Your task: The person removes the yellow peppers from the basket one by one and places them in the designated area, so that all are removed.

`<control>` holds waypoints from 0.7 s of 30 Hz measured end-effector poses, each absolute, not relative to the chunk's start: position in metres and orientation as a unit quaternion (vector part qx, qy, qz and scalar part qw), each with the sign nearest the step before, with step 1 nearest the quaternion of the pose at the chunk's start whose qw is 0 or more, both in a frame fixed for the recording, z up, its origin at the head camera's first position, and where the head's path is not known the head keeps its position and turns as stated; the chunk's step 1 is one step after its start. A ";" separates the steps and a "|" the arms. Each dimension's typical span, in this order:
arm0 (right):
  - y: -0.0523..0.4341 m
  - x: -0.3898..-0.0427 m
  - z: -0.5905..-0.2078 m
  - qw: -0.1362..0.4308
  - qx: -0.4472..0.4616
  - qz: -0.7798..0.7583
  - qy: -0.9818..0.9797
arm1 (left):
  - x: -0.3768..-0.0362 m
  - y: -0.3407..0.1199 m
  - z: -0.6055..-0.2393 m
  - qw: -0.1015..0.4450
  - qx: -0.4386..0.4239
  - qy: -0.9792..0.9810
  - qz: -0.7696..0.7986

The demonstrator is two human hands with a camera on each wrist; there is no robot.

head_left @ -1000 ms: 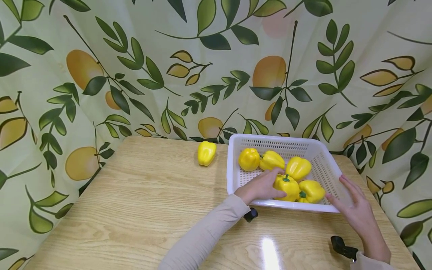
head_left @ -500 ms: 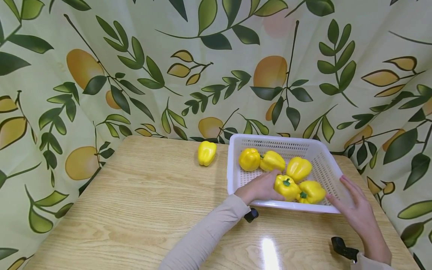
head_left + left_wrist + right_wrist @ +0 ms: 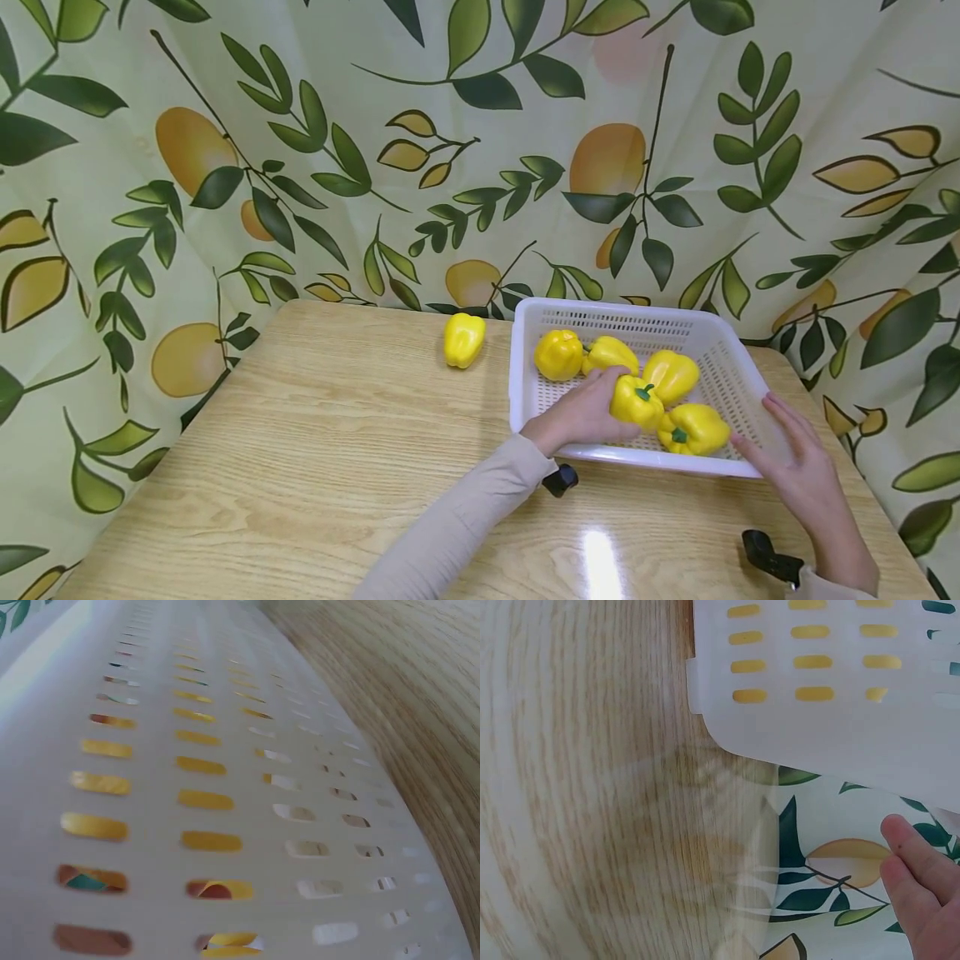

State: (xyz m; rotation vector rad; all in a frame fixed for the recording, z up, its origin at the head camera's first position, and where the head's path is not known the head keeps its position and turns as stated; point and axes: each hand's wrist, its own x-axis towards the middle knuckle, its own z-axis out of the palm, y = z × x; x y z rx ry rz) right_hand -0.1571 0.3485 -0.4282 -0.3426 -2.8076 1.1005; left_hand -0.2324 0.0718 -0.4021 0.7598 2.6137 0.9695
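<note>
In the head view my left hand (image 3: 588,410) holds a yellow bell pepper (image 3: 636,403) with a green stem, just over the front of the white plastic basket (image 3: 517,400). Another yellow bell pepper (image 3: 694,429) lies close to its right, and several more lie in the basket. My right hand (image 3: 810,475) is at the basket's front right corner, thumb over the rim and straight fingers along the right side. Those fingers (image 3: 919,862) show at the lower right of the right wrist view. Through the slots of the basket wall (image 3: 157,817), the left wrist view shows bits of yellow.
A single yellow bell pepper (image 3: 464,340) lies on the wooden table (image 3: 315,433), left of the basket. Behind stands a curtain (image 3: 480,150) printed with leaves and fruit. Black wrist devices show near both sleeves.
The bell pepper in my left hand has risen slightly and tilted. My right hand keeps its place at the basket corner. The whole head view has shifted a little.
</note>
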 end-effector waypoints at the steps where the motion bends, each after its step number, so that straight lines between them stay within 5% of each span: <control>1: 0.348 -0.157 -0.428 0.053 -0.113 0.362 -0.924 | -0.232 0.071 -0.401 0.122 0.260 0.897 0.335; 21: 0.349 -0.157 -0.428 0.052 -0.114 0.367 -0.922 | -0.217 0.057 -0.389 0.089 0.251 0.885 0.383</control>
